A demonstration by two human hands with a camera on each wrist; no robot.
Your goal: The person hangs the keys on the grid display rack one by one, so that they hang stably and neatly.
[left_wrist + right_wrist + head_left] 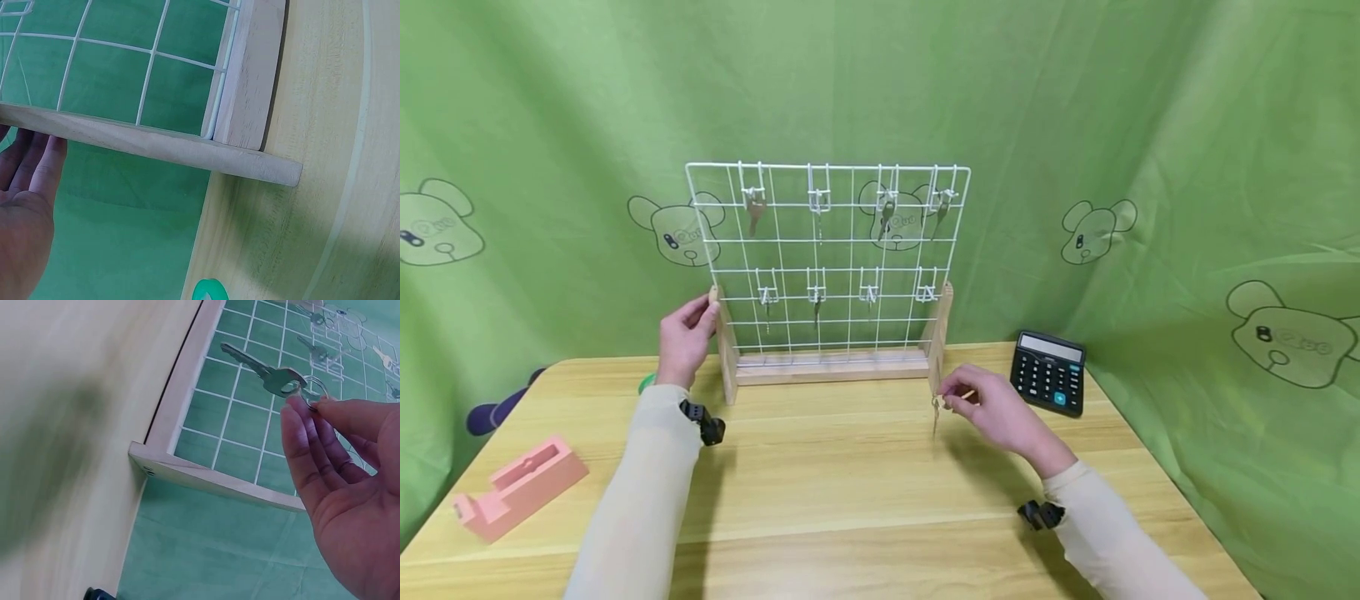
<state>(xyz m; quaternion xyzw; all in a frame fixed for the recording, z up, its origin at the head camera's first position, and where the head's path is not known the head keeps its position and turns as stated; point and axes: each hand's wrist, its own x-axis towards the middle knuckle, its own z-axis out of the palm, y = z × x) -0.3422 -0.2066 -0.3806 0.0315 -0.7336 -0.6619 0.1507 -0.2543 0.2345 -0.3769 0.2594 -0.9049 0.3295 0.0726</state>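
Note:
A white wire grid rack [835, 240] on a wooden stand is upright at the back of the table, with keys hanging on several of its hooks. My left hand [687, 335] grips the top of the rack's left wooden post [725, 350]; in the left wrist view its fingers [47, 169] reach the post's edge. Just in front of the right post, my right hand [988, 404] pinches a metal ring [317, 387] between thumb and fingertips. A silver key [256, 365] dangles from this ring, above the tabletop.
A black calculator [1048, 372] lies right of my right hand. At the left of the wooden table [820, 500] sits a pink tape dispenser [523, 487]. Part of a green round object [209, 290] shows beside the left forearm. Green fabric [1150, 108] hangs behind the table.

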